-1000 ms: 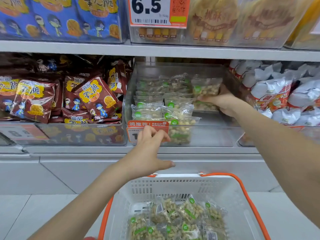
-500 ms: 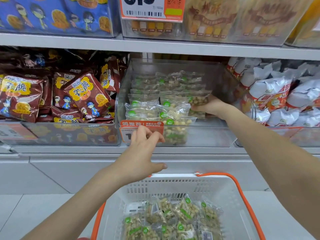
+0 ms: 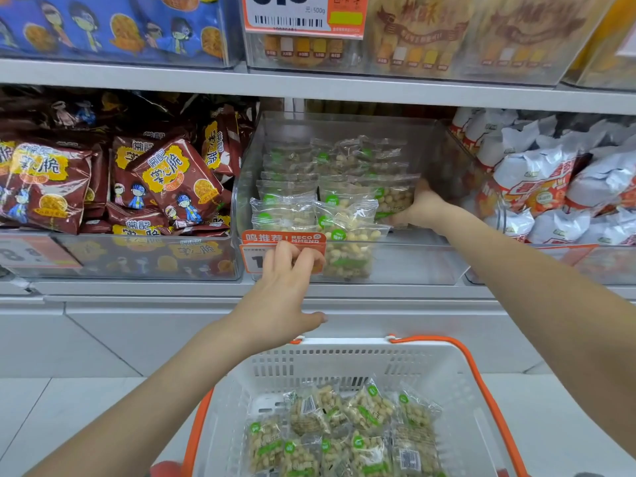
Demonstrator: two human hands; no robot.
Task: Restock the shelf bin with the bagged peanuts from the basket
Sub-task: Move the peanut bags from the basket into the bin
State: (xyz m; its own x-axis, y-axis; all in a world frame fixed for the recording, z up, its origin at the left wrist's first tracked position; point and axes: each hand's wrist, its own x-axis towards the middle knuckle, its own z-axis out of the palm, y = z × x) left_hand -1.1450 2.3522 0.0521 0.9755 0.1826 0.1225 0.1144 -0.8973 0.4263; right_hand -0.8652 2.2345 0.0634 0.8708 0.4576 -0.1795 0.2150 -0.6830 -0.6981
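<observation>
The orange tag [image 3: 283, 251] clipped to the front of the clear shelf bin [image 3: 413, 266] reads "鸣推荐!" and "RECOMMEND" — below it only a large "1" shows beside the fingers. The price card [image 3: 304, 12] on the upper shelf carries "元/500g" over a barcode; its big digits are cut off. The brown snack bags [image 3: 175, 177] bear "常記" in yellow. A card [image 3: 24, 253] at far left shows a blurred "8".

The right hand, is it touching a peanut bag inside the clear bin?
Touching. The head view shows the right hand pressed against a peanut bag inside the clear bin.
</observation>
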